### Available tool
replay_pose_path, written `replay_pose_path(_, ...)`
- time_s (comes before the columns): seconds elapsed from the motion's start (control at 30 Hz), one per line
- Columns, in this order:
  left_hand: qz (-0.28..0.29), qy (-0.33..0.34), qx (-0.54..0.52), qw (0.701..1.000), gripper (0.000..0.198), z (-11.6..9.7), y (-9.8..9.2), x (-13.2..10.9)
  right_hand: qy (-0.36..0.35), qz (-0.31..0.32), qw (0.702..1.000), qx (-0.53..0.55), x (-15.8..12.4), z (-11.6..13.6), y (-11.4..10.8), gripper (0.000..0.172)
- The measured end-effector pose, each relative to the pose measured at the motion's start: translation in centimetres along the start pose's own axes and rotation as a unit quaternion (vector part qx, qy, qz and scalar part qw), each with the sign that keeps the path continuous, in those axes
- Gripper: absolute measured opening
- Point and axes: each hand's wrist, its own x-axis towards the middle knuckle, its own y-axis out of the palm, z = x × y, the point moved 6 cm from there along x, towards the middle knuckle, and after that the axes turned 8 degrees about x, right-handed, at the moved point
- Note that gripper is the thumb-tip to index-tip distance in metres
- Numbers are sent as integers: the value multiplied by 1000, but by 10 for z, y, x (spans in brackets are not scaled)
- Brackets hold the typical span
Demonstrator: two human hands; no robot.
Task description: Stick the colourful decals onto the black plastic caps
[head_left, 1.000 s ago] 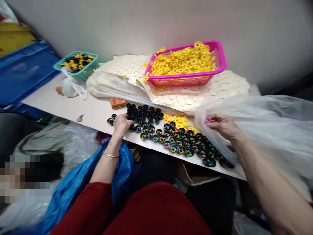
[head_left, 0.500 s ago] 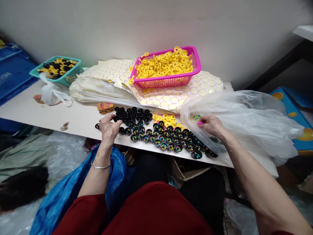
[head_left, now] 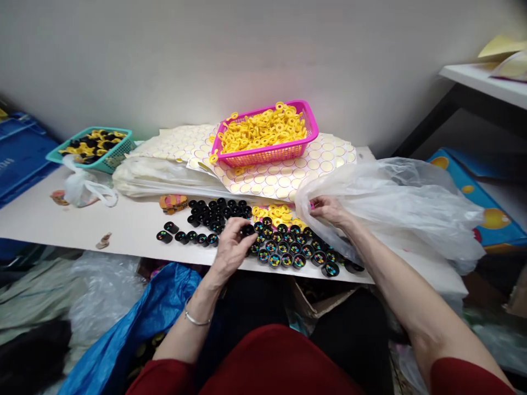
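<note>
Several small black cups (head_left: 214, 211) stand in a cluster on the white table (head_left: 127, 225); those nearer the front edge (head_left: 284, 252) hold coloured beads. My left hand (head_left: 233, 247) is over the cluster's middle, fingers curled and pinching one black cup (head_left: 248, 230). My right hand (head_left: 329, 211) is closed at the mouth of a large clear plastic bag (head_left: 395, 203), pinching something small I cannot make out. A small heap of yellow rings (head_left: 275, 213) lies between the cups and the bag.
A pink basket (head_left: 267, 153) of yellow rings sits on sheets of round stickers (head_left: 288, 175) at the back. A teal basket (head_left: 99, 151), a knotted white bag (head_left: 82, 189) and a blue crate (head_left: 20, 159) are at left. A blue plastic bag (head_left: 135, 323) hangs below the table.
My left hand moved right from the cluster's left side to its middle and now pinches a cup. My right hand shifted slightly left and up at the bag's mouth. The view turned right.
</note>
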Motion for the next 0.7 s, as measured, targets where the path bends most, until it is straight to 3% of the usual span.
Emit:
replay_pose_path(0.2,123,40,-92,987,32,-32,94,-1,-23,-64,985,158,-63,25,-35,36)
replay_pose_path(0.37,195,90,-105,971,34,-50,153,-16,-17,-57,995,85,-130,59,-35,29)
replay_pose_path(0.47,228,108,-118,961,31,-55,168,-32,-25,-42,998,49,-156,67,-34,30)
replay_pose_path(0.53,223,105,-134,960,31,-54,168,-39,-33,-67,996,49,-162,61,-42,32)
replay_pose_path(0.63,192,73,-144,968,31,-45,160,-42,-9,-142,990,-1,-149,35,-64,29)
replay_pose_path(0.7,185,43,-137,972,30,-39,155,-43,41,-157,979,-127,-126,18,-74,19)
